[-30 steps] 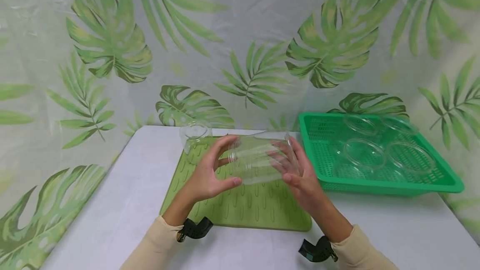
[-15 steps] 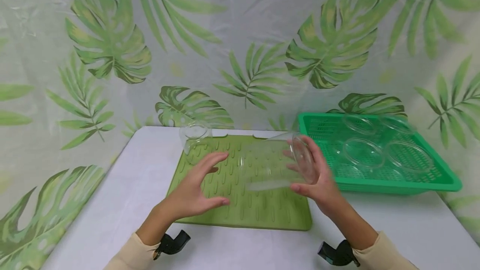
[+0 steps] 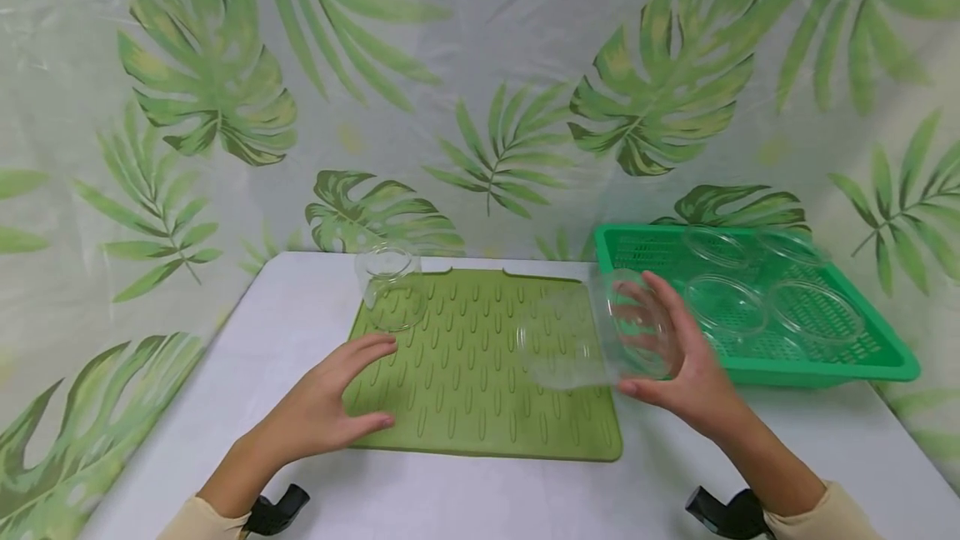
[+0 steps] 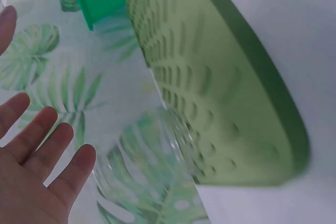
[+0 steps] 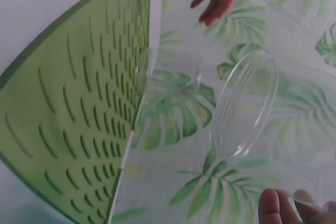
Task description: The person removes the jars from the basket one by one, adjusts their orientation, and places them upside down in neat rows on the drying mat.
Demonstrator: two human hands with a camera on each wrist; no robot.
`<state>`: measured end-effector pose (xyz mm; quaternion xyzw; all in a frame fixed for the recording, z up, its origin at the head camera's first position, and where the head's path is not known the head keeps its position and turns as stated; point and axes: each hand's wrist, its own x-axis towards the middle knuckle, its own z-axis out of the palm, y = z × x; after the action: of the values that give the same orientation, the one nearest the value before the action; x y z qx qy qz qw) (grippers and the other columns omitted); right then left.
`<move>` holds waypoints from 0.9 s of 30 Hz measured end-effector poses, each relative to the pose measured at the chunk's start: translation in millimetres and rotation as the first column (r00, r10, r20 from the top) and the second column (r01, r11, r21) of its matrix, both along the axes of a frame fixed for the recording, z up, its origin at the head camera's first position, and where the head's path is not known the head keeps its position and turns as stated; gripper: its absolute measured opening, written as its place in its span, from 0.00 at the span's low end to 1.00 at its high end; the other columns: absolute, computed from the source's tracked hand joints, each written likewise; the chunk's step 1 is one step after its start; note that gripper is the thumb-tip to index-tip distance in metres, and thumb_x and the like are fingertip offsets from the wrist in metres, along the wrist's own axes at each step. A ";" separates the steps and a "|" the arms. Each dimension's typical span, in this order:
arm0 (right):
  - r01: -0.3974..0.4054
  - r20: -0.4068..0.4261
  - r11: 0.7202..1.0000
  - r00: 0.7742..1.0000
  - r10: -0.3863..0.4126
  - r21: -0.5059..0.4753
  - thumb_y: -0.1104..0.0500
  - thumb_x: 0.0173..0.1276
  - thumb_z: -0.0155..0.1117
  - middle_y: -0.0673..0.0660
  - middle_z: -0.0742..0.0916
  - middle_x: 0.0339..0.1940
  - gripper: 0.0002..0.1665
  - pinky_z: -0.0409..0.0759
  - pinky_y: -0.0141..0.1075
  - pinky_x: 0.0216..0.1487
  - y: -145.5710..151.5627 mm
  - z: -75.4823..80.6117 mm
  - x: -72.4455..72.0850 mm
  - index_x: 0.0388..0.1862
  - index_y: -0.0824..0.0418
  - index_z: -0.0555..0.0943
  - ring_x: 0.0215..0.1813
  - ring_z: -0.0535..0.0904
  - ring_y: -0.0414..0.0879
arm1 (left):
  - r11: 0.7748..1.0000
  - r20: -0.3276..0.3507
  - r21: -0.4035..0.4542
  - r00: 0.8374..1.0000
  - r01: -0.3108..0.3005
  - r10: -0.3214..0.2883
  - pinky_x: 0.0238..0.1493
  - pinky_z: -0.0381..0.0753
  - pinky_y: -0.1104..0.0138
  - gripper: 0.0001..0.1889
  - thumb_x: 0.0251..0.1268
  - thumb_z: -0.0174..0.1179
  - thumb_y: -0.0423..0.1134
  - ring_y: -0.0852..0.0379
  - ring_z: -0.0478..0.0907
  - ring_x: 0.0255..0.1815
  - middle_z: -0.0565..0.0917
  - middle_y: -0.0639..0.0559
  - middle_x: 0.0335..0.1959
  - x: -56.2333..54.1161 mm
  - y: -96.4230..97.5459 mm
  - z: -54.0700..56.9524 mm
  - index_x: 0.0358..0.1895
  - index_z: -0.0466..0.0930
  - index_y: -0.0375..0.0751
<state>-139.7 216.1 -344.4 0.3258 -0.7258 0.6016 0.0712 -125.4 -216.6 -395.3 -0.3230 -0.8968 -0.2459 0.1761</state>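
My right hand (image 3: 693,365) grips a clear jar (image 3: 562,348) by its right end, fingers behind it and thumb in front. The jar lies on its side above the green ribbed mat (image 3: 480,415). In the right wrist view the ridged round rim of the jar (image 5: 244,108) faces away from the fingertips. My left hand (image 3: 311,411) is held over the left side of the mat, fingers spread and holding nothing; the left wrist view shows its palm and parted fingers (image 4: 58,129). A second clear jar (image 3: 392,294) stands upright on the mat's back left corner.
At the right stands a green plastic basket (image 3: 787,373) with slotted walls, holding several clear jars (image 3: 726,307) with round rims. A white cloth (image 3: 247,373) covers the table. Behind it hangs a leaf-print curtain (image 3: 517,48).
My left hand has let go of the jar and drawn away to the left. My right hand has carried the jar to the right, toward the basket.
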 end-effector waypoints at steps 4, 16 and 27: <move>0.021 -0.006 0.999 1.000 -0.021 0.026 0.84 0.44 0.69 0.49 0.68 0.77 0.69 0.77 0.24 0.61 10.8 4.9 3.1 0.81 0.63 0.44 0.71 0.71 0.36 | 0.999 -0.002 -0.029 1.000 -0.031 0.030 0.62 0.78 0.54 0.43 0.42 0.80 0.48 0.47 0.74 0.67 0.76 0.49 0.67 -1.0 -11.4 -6.2 0.66 0.73 0.44; 0.184 -0.205 0.956 0.969 -0.137 0.229 0.76 0.39 0.79 0.49 0.71 0.76 0.73 0.73 0.19 0.56 16.7 16.2 -4.3 0.81 0.59 0.48 0.69 0.71 0.30 | 0.995 0.152 -0.051 0.984 -0.082 0.088 0.63 0.77 0.46 0.36 0.50 0.76 0.44 0.41 0.73 0.68 0.75 0.44 0.67 -3.3 -19.0 -26.3 0.65 0.74 0.41; 0.262 -0.155 0.893 0.963 -0.219 0.365 0.65 0.49 0.81 0.57 0.69 0.76 0.70 0.73 0.17 0.55 1.7 27.3 -11.2 0.82 0.43 0.47 0.68 0.68 0.23 | 0.980 0.271 -0.156 0.948 -0.126 0.165 0.67 0.74 0.45 0.33 0.54 0.73 0.47 0.38 0.72 0.68 0.75 0.40 0.67 0.7 -19.6 -34.5 0.63 0.77 0.37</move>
<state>-150.9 217.8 -317.0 0.2733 -0.8588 0.4163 0.1200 -124.7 -236.2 -429.8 -0.2288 -0.9489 -0.2136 0.0412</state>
